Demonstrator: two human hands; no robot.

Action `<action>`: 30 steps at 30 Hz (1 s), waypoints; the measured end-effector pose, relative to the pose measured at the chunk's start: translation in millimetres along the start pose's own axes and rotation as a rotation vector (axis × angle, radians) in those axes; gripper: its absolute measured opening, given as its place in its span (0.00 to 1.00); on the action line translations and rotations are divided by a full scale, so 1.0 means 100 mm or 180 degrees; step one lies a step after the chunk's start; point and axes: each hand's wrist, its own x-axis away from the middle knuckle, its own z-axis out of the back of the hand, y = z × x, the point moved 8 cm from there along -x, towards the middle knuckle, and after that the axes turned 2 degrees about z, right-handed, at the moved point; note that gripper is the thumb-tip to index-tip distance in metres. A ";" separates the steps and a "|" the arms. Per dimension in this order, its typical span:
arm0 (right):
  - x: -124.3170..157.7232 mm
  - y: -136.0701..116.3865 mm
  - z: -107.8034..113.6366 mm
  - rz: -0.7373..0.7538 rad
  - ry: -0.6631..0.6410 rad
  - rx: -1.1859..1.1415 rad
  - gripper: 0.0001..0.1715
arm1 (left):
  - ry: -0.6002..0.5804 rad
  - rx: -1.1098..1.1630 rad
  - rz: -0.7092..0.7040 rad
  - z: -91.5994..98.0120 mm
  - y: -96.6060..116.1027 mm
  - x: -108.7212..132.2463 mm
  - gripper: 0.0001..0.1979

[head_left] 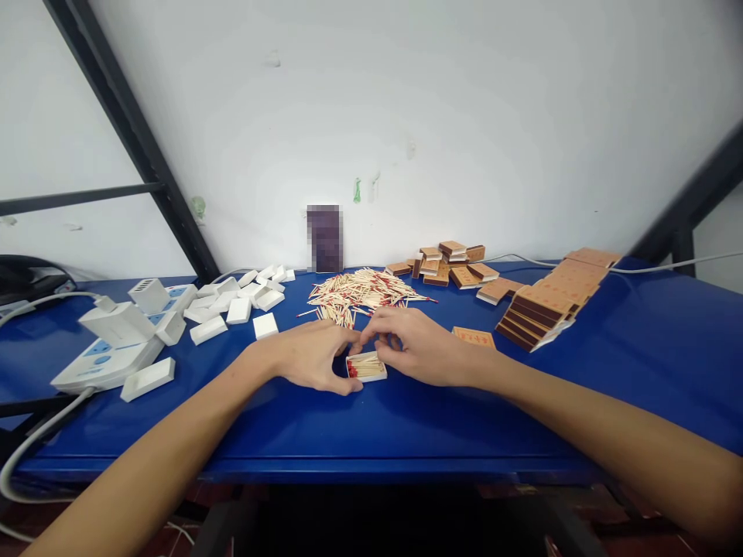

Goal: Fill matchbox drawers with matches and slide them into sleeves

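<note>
A small white matchbox tray lies on the blue table, filled with red-tipped matches. My left hand is around the tray's left end, thumb at the near corner and forefinger at the far side. At the far right corner, the curled fingers and thumb of my right hand close in on the same tray. Both forefingers meet behind it; whether a match is pinched there is hidden. Just beyond my hands spreads a heap of loose matches. An orange matchbox sleeve lies beside my right wrist.
Several empty white trays are scattered at the left, near a power strip with chargers and cables. Orange matchboxes are piled at the back right, with a leaning stack farther right. A blurred dark rectangle leans on the wall.
</note>
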 end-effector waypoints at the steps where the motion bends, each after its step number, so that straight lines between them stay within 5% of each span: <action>1: 0.00 0.02 -0.01 0.0017 -0.0016 -0.0001 0.16 | -0.0005 0.0012 -0.0009 0.00 0.00 0.00 0.19; 21: 0.06 0.12 -0.20 -0.0114 -0.0343 -0.0007 0.07 | 0.0071 0.0305 -0.0139 -0.02 -0.06 -0.03 0.21; 30: 0.05 0.09 -0.19 0.0017 -0.0392 -0.0256 0.12 | 0.0032 0.0339 -0.0138 -0.03 -0.07 -0.03 0.20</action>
